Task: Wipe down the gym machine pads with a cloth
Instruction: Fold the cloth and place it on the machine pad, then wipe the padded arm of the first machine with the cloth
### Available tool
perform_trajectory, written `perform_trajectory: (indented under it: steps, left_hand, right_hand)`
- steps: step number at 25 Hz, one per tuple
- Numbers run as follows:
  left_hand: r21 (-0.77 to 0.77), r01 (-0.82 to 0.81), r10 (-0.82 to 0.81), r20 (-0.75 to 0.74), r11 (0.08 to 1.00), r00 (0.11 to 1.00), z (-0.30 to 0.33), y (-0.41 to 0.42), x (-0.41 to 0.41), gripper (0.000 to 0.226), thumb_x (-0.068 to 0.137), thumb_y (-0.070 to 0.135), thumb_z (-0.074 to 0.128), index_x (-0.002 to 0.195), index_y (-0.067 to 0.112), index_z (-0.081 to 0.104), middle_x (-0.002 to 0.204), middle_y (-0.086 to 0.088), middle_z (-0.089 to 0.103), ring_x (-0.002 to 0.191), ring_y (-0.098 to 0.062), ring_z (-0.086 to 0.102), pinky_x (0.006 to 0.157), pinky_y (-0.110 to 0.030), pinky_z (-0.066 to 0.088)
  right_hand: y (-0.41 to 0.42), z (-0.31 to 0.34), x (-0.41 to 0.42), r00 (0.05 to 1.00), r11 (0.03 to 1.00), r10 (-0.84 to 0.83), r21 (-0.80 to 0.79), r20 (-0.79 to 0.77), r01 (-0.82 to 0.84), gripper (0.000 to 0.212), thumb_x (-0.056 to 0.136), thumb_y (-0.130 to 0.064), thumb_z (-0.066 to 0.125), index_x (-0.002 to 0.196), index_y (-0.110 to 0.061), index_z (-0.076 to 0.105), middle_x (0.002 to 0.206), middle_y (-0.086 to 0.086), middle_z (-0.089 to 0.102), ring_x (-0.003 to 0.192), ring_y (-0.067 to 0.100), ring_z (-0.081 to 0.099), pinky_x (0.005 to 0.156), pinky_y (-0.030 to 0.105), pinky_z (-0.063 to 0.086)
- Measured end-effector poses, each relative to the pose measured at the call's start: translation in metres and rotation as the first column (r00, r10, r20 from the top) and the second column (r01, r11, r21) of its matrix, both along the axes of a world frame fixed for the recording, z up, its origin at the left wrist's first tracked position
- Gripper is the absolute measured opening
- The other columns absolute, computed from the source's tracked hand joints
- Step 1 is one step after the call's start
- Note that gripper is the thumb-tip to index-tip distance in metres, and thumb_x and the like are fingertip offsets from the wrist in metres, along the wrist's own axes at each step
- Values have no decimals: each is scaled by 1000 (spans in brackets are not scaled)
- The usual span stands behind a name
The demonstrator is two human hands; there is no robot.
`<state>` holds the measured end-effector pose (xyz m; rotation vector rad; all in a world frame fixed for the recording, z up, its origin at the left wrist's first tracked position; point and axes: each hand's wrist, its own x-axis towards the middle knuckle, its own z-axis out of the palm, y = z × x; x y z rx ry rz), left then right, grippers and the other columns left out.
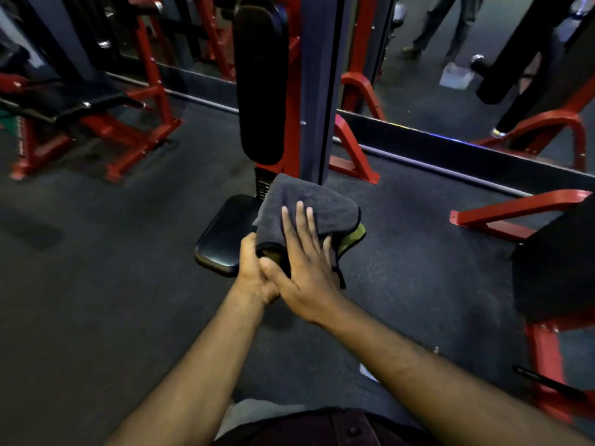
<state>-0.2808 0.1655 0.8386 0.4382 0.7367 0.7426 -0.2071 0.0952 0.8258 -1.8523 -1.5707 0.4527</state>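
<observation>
Hands meet at the centre of the frame, both working 1 grey cloth [306,214] with a yellow-green underside that peeks out at its lower right edge. My right hand [306,268] lies flat on top of the cloth, fingers [301,220] straight and slightly spread, pressing down on the fabric. My left hand [254,272] sits just beside it, to the left, its fingers curled around the cloth's near edge and gripping a fold of it; the right thumb touches the left hand. The cloth is bunched over the right part of the black seat pad [225,233], which shows glossy and bare on its left side, at centre frame just left of the hands. I cannot tell whether the cloth actually rests on the pad or is held just above it. Above the seat, in the upper centre, the tall black back pad [260,85] stands upright against the red machine frame [293,101] and a dark grey upright post [317,91]. More red machine frames fill the upper left and right side of the frame. A mirror [428,66] runs along the far wall at upper right, and dark rubber flooring [96,268] covers the ground. At the upper right I see 1 person's legs [450,24], well apart from me.
</observation>
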Motion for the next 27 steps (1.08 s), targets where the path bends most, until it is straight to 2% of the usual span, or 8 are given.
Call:
perform_trajectory:
  steps: [7,9,12,15,19,22,25,27]
  left_hand:
    - [154,121,-146,161,981,976,1,131,-131,33,72,9,52,89,5,80,91,-13,77,84,-20,76,72,-28,61]
    - [254,165,-212,168,953,963,4,175,-156,48,64,-8,51,100,7,79,95,-12,77,86,-21,76,74,-29,62]
    - [444,411,-424,-74,797,903,11,244,-183,75,59,-19,47,128,9,60,105,-7,76,97,-18,72,80,-28,60]
    - [483,628,-698,-48,610,715,22,313,-188,98,54,-9,67,147,6,37,125,-8,68,111,-20,67,86,-29,58]
    - [578,622,-470,-411,529,781,32,379,-143,68,75,-4,77,137,7,52,127,-11,68,118,-25,64,96,-29,55]
    - [678,696,-470,-547,236,693,42,433,-107,65,81,-21,64,139,7,52,129,-5,66,119,-11,61,99,-22,48]
    - [652,733,-516,-703,-194,489,69,497,-76,69,83,-20,63,144,6,49,137,1,59,127,-1,53,109,-17,38]
    - [598,679,-479,-786,-427,391,88,536,-47,66,83,-17,64,142,10,52,137,1,61,126,-3,54,111,-22,39]
  right_hand:
    - [132,1,-117,994,988,-87,119,-69,94,83,87,-50,36,155,-24,-3,168,0,-6,153,11,-16,120,56,-13]
    - [161,7,-133,995,983,-73,163,-67,83,80,87,-42,39,157,-23,5,169,0,-1,154,11,-13,121,55,-11]
    - [201,12,-147,998,989,-39,141,-47,45,80,85,-32,39,159,-22,11,168,-1,-2,154,13,-15,122,52,-10]
    - [240,7,-143,999,995,-15,97,-34,18,84,88,-21,48,157,-25,0,167,-2,-12,153,17,-19,123,57,-4]
    - [281,-6,-118,992,984,44,175,-114,-24,68,86,-14,58,151,-19,38,166,-2,15,155,19,7,124,51,15]
    - [323,-14,-108,909,761,-405,516,-97,394,33,87,-20,67,116,-5,71,137,6,57,132,17,50,106,47,45]
    - [380,-6,-110,669,495,-726,553,-160,670,57,75,-24,83,123,-4,60,142,15,42,137,27,40,108,49,43]
    - [415,2,-108,636,455,-753,564,-169,689,73,71,-25,87,129,-4,49,151,22,29,146,37,27,112,57,36]
